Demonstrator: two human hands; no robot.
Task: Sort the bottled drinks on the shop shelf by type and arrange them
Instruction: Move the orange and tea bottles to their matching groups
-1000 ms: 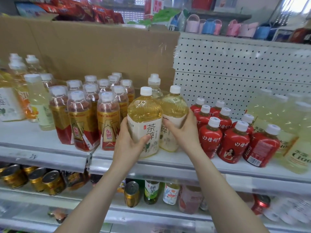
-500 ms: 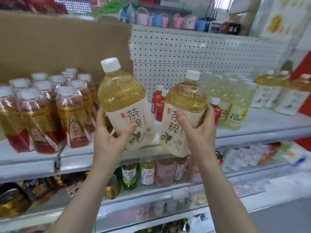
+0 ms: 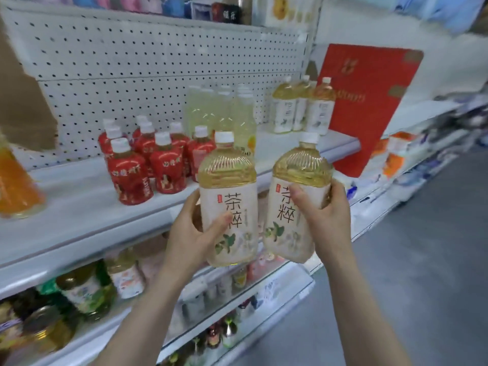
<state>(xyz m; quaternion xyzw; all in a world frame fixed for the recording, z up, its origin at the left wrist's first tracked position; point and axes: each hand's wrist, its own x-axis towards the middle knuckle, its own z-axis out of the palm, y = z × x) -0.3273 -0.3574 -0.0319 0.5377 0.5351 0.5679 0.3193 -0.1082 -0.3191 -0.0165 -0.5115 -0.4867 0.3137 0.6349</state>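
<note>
I hold two large yellow tea bottles with white labels in the air in front of the shelf [image 3: 79, 207]. My left hand [image 3: 190, 233] grips the left tea bottle [image 3: 228, 186] round its label. My right hand [image 3: 324, 220] grips the right tea bottle [image 3: 298, 180], tilted a little right. On the shelf behind stand several red bottles [image 3: 148, 159], several pale yellow bottles [image 3: 219, 112], and a group of matching tea bottles [image 3: 303, 107] at the far right end.
A red board [image 3: 367, 101] leans at the shelf's right end. An orange bottle [image 3: 15, 186] shows at the left edge. Lower shelves hold cans [image 3: 45, 328] and small bottles [image 3: 124, 276]. Grey aisle floor [image 3: 422, 260] lies to the right.
Both hands have lifted the two tea bottles off the shelf and carried them right along it. My view has swung right, toward the matching tea bottles and the red board.
</note>
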